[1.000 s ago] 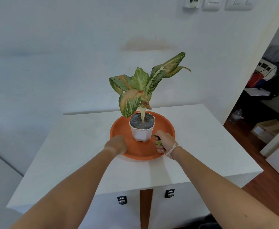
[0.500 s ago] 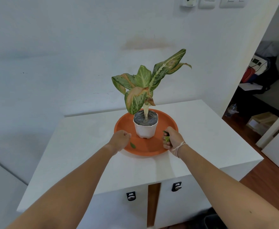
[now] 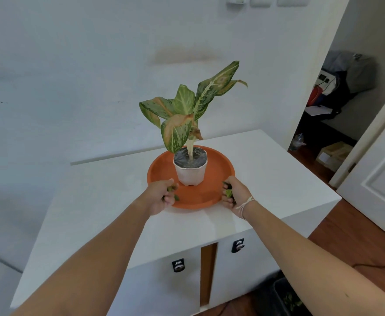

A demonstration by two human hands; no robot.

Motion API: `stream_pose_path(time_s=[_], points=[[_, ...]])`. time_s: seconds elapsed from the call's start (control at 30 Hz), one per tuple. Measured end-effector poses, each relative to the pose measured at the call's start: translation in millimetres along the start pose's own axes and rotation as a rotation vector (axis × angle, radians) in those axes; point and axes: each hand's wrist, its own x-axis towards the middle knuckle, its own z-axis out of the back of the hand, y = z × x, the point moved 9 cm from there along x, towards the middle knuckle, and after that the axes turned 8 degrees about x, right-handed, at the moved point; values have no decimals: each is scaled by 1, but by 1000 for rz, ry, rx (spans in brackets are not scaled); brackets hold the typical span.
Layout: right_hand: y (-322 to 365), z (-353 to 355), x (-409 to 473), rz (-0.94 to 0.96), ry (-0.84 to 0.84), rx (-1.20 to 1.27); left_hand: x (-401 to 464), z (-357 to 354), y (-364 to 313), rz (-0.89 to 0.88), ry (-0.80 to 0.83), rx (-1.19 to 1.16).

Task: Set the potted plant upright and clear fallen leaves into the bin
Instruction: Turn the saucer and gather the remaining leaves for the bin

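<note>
Left hand (image 3: 162, 197) now clutches leaves (image 3: 173, 192), mostly hidden.

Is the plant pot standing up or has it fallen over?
Standing up. The white pot sits flat on its base in the orange tray, its stem rising straight from the soil.

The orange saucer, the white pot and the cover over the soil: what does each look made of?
Orange saucer: probably moulded plastic, matte and evenly coloured, though unglazed terracotta is possible. White pot: likely plastic, faceted sides, smooth with a dull sheen. Soil cover: looks like clear plastic film, wrinkled and glinting over dark soil around the stem.
</note>
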Motion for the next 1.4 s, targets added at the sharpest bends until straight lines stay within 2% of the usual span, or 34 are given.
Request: stream_pose_path(time_s=[0.17,0.27,0.37,0.53,0.6,0.7,0.87,1.0,1.2,1.4], points=[[-4,4,0,-21,-23,42,1,2,-1,-33,-52,64],[-2,3,0,-14,-30,42,-1,6,-6,-46,-122,223],[-1,2,1,-5,-31,47,-1,6,-14,-90,-180,534],[4,-1,4,-18,-23,-2,10,-3,-36,-313,-225,1170],[6,-4,5,-28,-18,-29,15,-2,-31,-285,-205,1408],[11,-8,8,-41,1,-66,19,-6,-26,-230,-162,1620],[18,-7,16,-55,15,-114,19,-13,-32,-163,-168,1791],[22,-5,21,-67,24,-137,24,-10,-36,-122,-245,1701],[23,-5,28,-87,63,-183,8,-15,-39,-203,-396,1914],[22,-5,31,-104,101,-177,10,-15,-36,-257,-428,1948]])
